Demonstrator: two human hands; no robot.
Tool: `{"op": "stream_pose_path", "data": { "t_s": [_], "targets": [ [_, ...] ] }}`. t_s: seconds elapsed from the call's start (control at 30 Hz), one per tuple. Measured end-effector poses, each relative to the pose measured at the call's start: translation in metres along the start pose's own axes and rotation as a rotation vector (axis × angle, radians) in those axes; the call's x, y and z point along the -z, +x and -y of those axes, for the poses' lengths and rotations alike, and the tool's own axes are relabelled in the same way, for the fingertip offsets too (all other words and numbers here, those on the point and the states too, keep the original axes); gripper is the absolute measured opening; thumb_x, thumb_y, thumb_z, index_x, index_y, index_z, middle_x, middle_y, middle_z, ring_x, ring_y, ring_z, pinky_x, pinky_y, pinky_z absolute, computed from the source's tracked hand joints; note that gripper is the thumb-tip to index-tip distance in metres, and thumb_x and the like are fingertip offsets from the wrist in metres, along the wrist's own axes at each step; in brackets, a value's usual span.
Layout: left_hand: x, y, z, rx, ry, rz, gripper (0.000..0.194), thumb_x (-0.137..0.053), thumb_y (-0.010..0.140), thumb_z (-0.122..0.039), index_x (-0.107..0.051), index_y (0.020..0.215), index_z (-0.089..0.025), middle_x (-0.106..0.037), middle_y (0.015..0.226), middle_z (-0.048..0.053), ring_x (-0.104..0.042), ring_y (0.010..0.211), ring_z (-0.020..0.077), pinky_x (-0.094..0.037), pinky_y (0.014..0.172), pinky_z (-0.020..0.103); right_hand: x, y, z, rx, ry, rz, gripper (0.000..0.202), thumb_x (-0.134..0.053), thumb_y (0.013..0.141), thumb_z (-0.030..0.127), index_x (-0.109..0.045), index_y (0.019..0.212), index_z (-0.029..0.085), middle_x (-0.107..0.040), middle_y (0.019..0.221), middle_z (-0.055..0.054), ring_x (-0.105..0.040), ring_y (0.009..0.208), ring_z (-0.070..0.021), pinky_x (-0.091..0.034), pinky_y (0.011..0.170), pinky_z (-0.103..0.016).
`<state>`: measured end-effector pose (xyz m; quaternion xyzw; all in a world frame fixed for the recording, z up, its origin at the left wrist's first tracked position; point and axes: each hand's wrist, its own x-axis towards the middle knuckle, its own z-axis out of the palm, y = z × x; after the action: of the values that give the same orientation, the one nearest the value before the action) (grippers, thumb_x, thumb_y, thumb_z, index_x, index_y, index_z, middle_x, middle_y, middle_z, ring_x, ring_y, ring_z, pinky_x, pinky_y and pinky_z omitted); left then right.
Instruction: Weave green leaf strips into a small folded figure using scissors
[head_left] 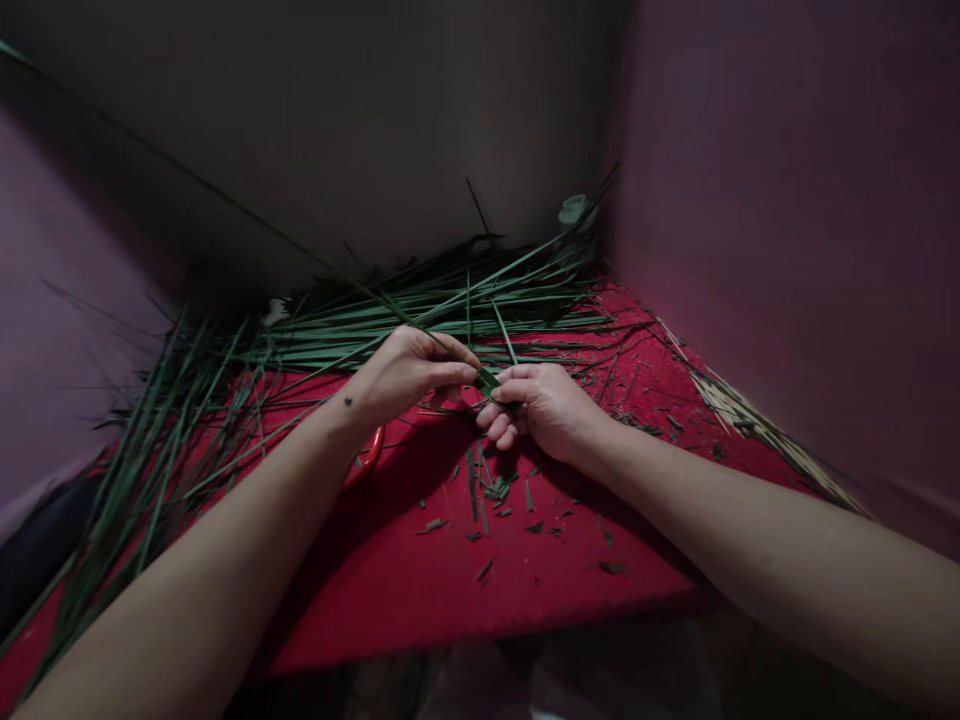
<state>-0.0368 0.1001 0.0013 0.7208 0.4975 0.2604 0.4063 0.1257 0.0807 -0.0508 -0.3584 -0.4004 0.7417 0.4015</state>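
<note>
A red table point(420, 610) stands in dim light between purplish side walls point(787, 250), before a grey wall point(450, 120).

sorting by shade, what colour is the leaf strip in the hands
The leaf strip is dark green; see the head view.

Red table point(420, 610): leaves point(442, 323) back and left, scraps point(499, 488) centre, pale sticks point(731, 408) right edge, curved red thing point(376, 452) mostly hidden.
</note>
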Motion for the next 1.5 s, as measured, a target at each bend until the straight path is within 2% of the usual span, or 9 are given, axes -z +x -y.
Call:
{"op": "stream_pose_path", "data": {
  "t_s": [0.23,0.43,0.53,0.7,0.9,1.03,1.17,1.3,1.5],
  "targets": [
    [-0.007,-0.001,-0.002,-0.015,0.086,0.012,0.016,-0.063,0.071,-0.022,-0.066,0.08,-0.01,-0.058,0.052,0.0,-0.049,0.045,0.0075,-0.038,0.041,0.018,0.004,0.001,0.0,-0.001,0.041,0.055,0.015,-0.044,0.078,0.001,-0.048,0.069,0.013,-0.064,0.055,-0.006,-0.056,0.037,-0.0124,-0.048,0.036,-0.022],
    [-0.007,-0.003,-0.003,-0.084,0.198,-0.001,0.014,-0.063,0.069,-0.024,-0.065,0.073,-0.011,-0.061,0.06,0.0,-0.053,0.052,0.0081,-0.042,0.05,0.018,0.004,0.002,0.0,-0.007,0.03,0.083,0.014,-0.044,0.079,0.002,-0.048,0.07,0.012,-0.064,0.054,-0.007,-0.057,0.038,-0.0127,-0.047,0.034,-0.021],
    [-0.006,-0.003,-0.005,-0.054,0.237,-0.02,0.017,-0.061,0.07,-0.027,-0.065,0.072,-0.011,-0.059,0.056,0.001,-0.051,0.049,0.0087,-0.038,0.046,0.019,0.004,0.001,-0.001,0.01,0.032,0.091,0.014,-0.044,0.08,0.003,-0.049,0.07,0.011,-0.064,0.054,-0.007,-0.057,0.037,-0.0122,-0.047,0.034,-0.021],
    [-0.008,-0.002,-0.007,0.007,0.237,0.029,0.017,-0.059,0.07,-0.027,-0.065,0.071,-0.011,-0.057,0.053,0.0,-0.047,0.047,0.0081,-0.034,0.043,0.019,0.003,0.0,-0.001,0.026,-0.014,0.038,0.016,-0.044,0.079,0.003,-0.047,0.067,0.013,-0.063,0.052,-0.005,-0.056,0.036,-0.012,-0.046,0.033,-0.02],
    [-0.019,0.0,0.001,-0.122,0.387,-0.156,0.014,-0.057,0.067,-0.023,-0.065,0.07,-0.012,-0.061,0.057,0.002,-0.052,0.053,0.0116,-0.04,0.05,0.022,0.001,0.002,-0.002,0.052,-0.073,-0.042,0.017,-0.043,0.076,0.002,-0.048,0.064,0.014,-0.061,0.048,-0.003,-0.055,0.035,-0.0117,-0.045,0.032,-0.019],
    [-0.022,0.001,0.004,-0.034,0.236,-0.166,0.012,-0.057,0.064,-0.022,-0.063,0.068,-0.012,-0.058,0.054,0.0,-0.052,0.048,0.0108,-0.039,0.044,0.02,-0.001,0.001,-0.002,0.056,-0.08,-0.068,0.018,-0.043,0.076,0.002,-0.046,0.063,0.014,-0.06,0.047,-0.002,-0.056,0.035,-0.0117,-0.044,0.032,-0.019],
    [-0.022,0.002,0.003,-0.035,0.247,-0.212,0.01,-0.058,0.063,-0.021,-0.062,0.066,-0.013,-0.056,0.049,-0.001,-0.049,0.044,0.0097,-0.036,0.041,0.019,-0.002,0.0,-0.001,0.054,-0.095,-0.088,0.02,-0.042,0.075,0.001,-0.046,0.062,0.015,-0.058,0.045,-0.001,-0.054,0.034,-0.011,-0.044,0.032,-0.018],
    [-0.018,0.002,-0.004,0.111,0.163,-0.23,0.008,-0.059,0.062,-0.019,-0.061,0.064,-0.012,-0.05,0.04,-0.003,-0.041,0.035,0.0072,-0.028,0.035,0.018,-0.002,0.0,0.0,0.036,-0.075,-0.084,0.021,-0.042,0.076,0.001,-0.045,0.061,0.016,-0.06,0.048,-0.003,-0.055,0.035,-0.0113,-0.045,0.031,-0.019],
    [-0.014,0.004,0.002,0.01,0.336,-0.306,0.011,-0.059,0.062,-0.021,-0.064,0.066,-0.012,-0.054,0.043,-0.002,-0.047,0.04,0.0097,-0.032,0.038,0.018,-0.002,0.0,-0.001,0.034,-0.071,-0.093,0.023,-0.042,0.077,0.0,-0.045,0.061,0.016,-0.06,0.047,-0.003,-0.054,0.034,-0.0114,-0.045,0.031,-0.02]
  ]
}}
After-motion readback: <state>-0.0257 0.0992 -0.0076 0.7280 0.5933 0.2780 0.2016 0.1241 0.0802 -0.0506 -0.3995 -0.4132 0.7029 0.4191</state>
